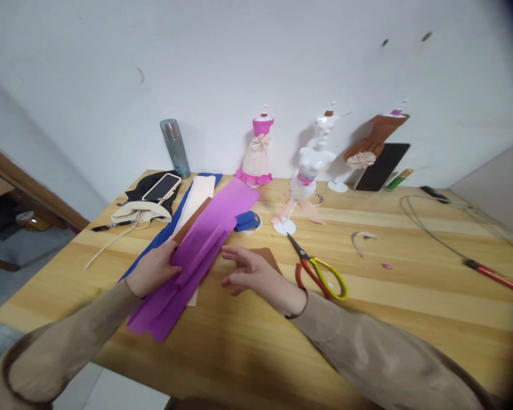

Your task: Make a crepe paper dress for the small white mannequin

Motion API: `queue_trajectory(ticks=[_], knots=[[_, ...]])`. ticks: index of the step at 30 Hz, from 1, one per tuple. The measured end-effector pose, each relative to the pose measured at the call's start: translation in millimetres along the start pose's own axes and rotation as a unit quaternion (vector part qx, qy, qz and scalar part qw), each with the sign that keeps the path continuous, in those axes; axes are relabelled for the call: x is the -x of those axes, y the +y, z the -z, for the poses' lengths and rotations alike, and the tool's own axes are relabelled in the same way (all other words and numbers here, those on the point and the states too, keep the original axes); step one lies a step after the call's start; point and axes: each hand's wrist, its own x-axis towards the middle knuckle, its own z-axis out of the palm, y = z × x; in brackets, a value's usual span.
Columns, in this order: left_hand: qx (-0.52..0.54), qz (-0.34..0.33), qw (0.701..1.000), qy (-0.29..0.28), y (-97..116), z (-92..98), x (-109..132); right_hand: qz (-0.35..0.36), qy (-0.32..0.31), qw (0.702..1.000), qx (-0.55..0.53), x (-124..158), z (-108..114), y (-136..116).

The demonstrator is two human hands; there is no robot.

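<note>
My left hand (154,269) is closed on a bundle of purple crepe paper (200,245), which slants across the table's left part. My right hand (256,276) is just right of the purple paper, fingers apart and holding nothing. Brown paper (265,257) lies partly hidden behind it. Under and beside the purple sheets are a brown strip (192,221), a cream strip (195,200) and blue paper (154,250). Scissors (314,267) with red and yellow handles lie with their blades apart, right of my right hand.
Small dress forms stand at the back: one in pink and cream (257,154), a white one (310,171), one in brown (378,136). A flask (175,149), phone (162,188) and pouch (141,211) are at left. Blue folded paper (247,221), paper scraps (387,266) and a red-handled corded tool (496,277) lie about.
</note>
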Motion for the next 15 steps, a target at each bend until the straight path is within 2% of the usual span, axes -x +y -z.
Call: queue_trajectory(ticks=[10, 12, 15], knots=[[-0.037, 0.030, 0.999, 0.005, 4, -5.5, -12, -0.010, 0.000, 1.000, 0.009, 1, 2, 3], [-0.003, 0.015, 1.000, -0.011, 6, -0.2, -15, -0.010, -0.001, 1.000, 0.007, 1, 2, 4], [0.046, 0.000, 0.999, -0.017, 6, 19.0, -16, -0.014, 0.003, 1.000, 0.006, 3, 4, 3]])
